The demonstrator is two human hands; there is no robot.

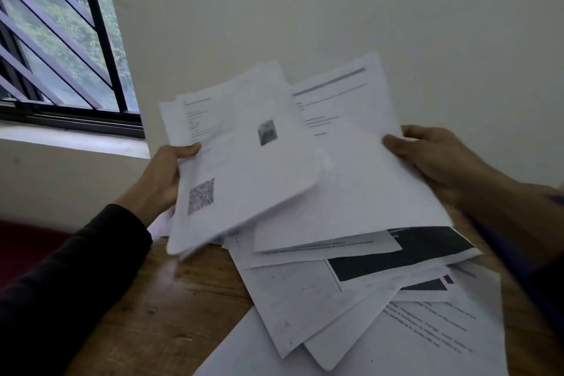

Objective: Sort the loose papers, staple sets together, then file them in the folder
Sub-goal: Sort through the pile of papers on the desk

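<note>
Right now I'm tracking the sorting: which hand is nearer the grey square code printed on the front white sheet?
Left. The left hand grips that sheet's edge beside the grey square code; the right hand holds the far edge of the papers behind.

No text can be read: the printed lines on the loose papers, the square code-like patch at centre left and the dark banner at lower right are all too blurred.
</note>
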